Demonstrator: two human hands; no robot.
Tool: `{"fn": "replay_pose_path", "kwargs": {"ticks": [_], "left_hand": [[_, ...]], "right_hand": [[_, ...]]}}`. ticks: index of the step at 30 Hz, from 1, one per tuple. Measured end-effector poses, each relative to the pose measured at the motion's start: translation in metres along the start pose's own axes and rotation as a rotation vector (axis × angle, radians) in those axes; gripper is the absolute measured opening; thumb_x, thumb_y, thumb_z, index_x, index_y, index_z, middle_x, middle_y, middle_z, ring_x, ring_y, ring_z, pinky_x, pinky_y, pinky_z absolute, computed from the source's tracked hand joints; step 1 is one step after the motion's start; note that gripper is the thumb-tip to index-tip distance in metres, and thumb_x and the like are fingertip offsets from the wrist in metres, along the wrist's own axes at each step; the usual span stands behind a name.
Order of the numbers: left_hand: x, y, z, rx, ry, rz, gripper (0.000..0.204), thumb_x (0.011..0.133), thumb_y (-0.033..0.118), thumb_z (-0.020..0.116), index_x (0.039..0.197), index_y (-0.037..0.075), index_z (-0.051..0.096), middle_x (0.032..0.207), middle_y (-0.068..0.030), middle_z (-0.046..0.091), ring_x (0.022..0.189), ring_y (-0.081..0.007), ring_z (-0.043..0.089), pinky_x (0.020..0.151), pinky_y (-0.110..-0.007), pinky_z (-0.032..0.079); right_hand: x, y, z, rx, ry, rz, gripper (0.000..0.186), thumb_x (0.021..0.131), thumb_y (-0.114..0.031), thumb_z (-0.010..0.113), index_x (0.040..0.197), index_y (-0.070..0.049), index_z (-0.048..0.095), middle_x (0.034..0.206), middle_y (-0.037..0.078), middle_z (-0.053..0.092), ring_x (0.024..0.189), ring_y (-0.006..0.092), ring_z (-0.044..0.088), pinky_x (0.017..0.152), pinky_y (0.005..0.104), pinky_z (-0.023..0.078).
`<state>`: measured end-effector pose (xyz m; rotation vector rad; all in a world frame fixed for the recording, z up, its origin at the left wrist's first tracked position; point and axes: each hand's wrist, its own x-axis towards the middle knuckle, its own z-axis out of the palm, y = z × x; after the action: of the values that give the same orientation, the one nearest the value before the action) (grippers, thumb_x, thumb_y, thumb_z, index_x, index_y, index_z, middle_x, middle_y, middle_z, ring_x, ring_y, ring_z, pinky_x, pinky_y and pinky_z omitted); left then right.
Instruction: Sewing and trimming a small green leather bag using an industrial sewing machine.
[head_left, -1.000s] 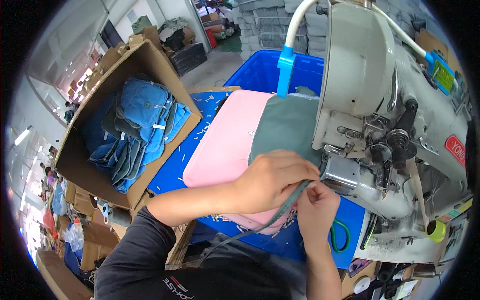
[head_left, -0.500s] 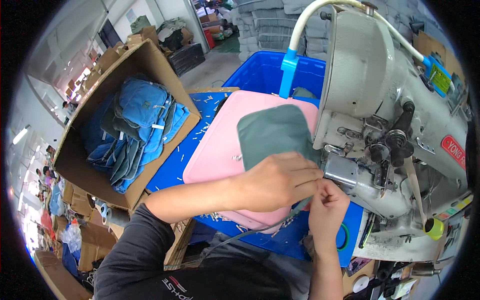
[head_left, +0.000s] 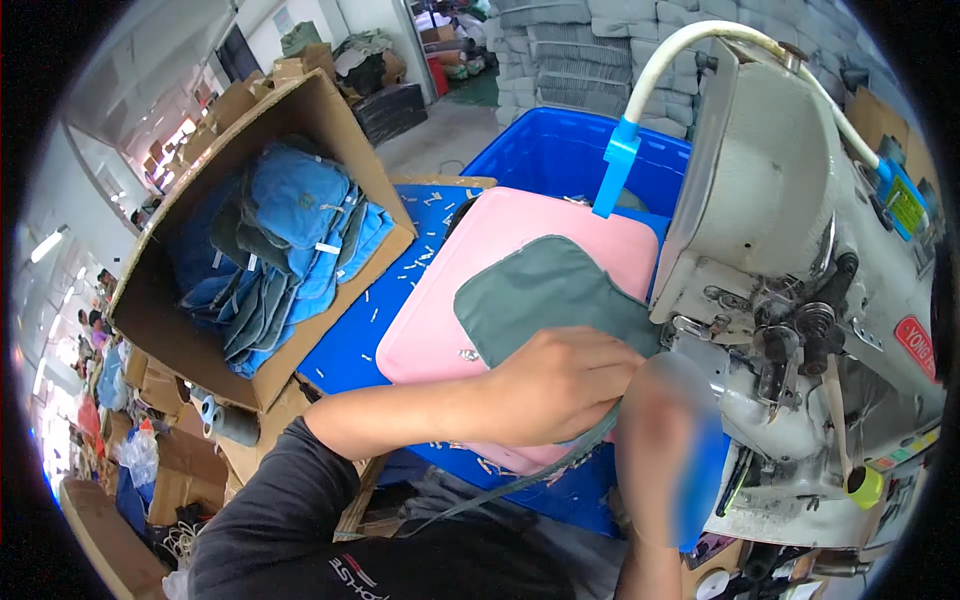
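Observation:
A grey-green fabric panel (head_left: 545, 295) with rounded corners lies on a pink board (head_left: 420, 330), and its right end reaches the industrial sewing machine (head_left: 750, 160). My left hand (head_left: 565, 385) is closed on the panel's near edge, knuckles up, just left of the machine's metal arm. From beneath that hand a narrow grey-green binding strip (head_left: 530, 483) trails down toward my lap. Close beside the left fingertips is my right hand (head_left: 665, 430), blurred, so its fingers and anything in them cannot be made out.
On the left, a tilted cardboard box (head_left: 285, 370) holds blue and dark green sewn pieces (head_left: 300, 205). Thread scraps litter the blue tabletop (head_left: 345, 335). A blue bin (head_left: 530, 140) stands behind the board, and a grey thread cone (head_left: 235, 425) lies near the box.
The panel has turned, its far corner swinging left and nearer. My right hand has shifted slightly right and lower, and the whole view has moved a little.

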<state>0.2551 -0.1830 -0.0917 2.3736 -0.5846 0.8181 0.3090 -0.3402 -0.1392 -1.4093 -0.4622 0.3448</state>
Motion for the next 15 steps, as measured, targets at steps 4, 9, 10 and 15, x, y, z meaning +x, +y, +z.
{"fn": "replay_pose_path", "kwargs": {"ticks": [4,9,10,15], "left_hand": [[-0.002,0.011,0.0,0.075,-0.053,0.042,0.034,0.067,0.0,0.066,0.101,0.001,0.066,0.11,-0.0128,0.066,0.097,-0.0302,0.066,0.079,-0.039,0.053],[-0.005,0.022,0.005,0.141,-0.019,0.015,0.035,0.067,0.002,0.067,0.102,0.001,0.065,0.108,-0.0129,0.066,0.097,-0.0295,0.066,0.08,-0.039,0.053],[-0.003,0.021,0.004,0.14,-0.015,0.014,0.035,0.067,0.002,0.067,0.102,0.001,0.065,0.108,-0.0129,0.066,0.097,-0.0295,0.066,0.08,-0.039,0.053],[-0.006,0.028,0.005,0.035,-0.003,-0.013,0.034,0.067,0.003,0.068,0.1,0.0,0.066,0.105,-0.0134,0.067,0.094,-0.0288,0.067,0.079,-0.037,0.054]], "right_hand": [[-0.001,-0.005,-0.007,-0.018,0.014,-0.019,0.011,0.092,0.003,0.056,0.082,0.002,0.062,0.065,-0.002,0.06,0.056,0.0018,0.054,0.049,0.0172,0.043],[0.003,-0.011,-0.008,0.039,0.026,0.011,0.01,0.093,0.001,0.056,0.085,0.002,0.062,0.067,-0.001,0.061,0.054,0.0019,0.053,0.049,0.0175,0.042],[0.003,-0.011,-0.007,0.031,0.047,0.002,0.01,0.094,0.0,0.056,0.087,0.002,0.062,0.068,-0.001,0.061,0.054,0.0023,0.053,0.048,0.0176,0.042],[-0.012,-0.016,-0.005,0.113,0.108,0.083,0.011,0.096,-0.001,0.053,0.087,0.001,0.06,0.068,0.0,0.059,0.052,0.0032,0.053,0.047,0.0175,0.043]]}}
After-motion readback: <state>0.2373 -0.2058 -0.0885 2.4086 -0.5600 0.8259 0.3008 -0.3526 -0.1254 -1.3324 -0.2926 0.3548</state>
